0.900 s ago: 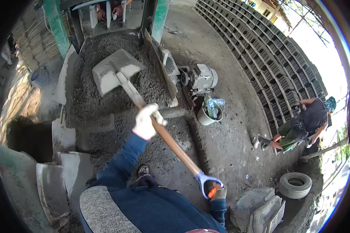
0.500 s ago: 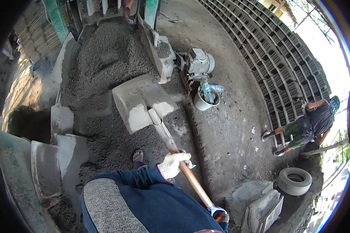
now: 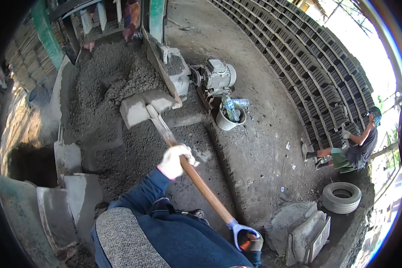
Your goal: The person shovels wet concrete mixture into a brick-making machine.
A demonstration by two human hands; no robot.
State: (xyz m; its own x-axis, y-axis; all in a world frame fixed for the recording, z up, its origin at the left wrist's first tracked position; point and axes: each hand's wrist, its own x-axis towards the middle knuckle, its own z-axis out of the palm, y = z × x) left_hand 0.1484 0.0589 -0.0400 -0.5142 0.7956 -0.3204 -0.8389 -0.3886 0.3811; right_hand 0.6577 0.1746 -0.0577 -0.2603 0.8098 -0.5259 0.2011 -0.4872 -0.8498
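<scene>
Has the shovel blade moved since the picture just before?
Yes, forward: against the trough's right side board, the shovel blade has gone from short of its near end to level with it.

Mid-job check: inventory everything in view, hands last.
Shovel: one, brown and grey, centre
Gritty heap: one, grey, upper left
Motor: one, grey, upper centre
Bucket: one, pale, below motor
Bottles: some, bluish-green, in bucket
Blocks: many, grey, upper right
Tyre: one, grey, lower right
Slabs: several, grey, lower right
Posts: two, green, upper left
Tub: one, dark, left
Co-worker: one, dark top, right
Another person: one, mostly hidden, top
Left hand: one, white-gloved, on shovel
Right hand: one, colour unclear, at handle
</scene>
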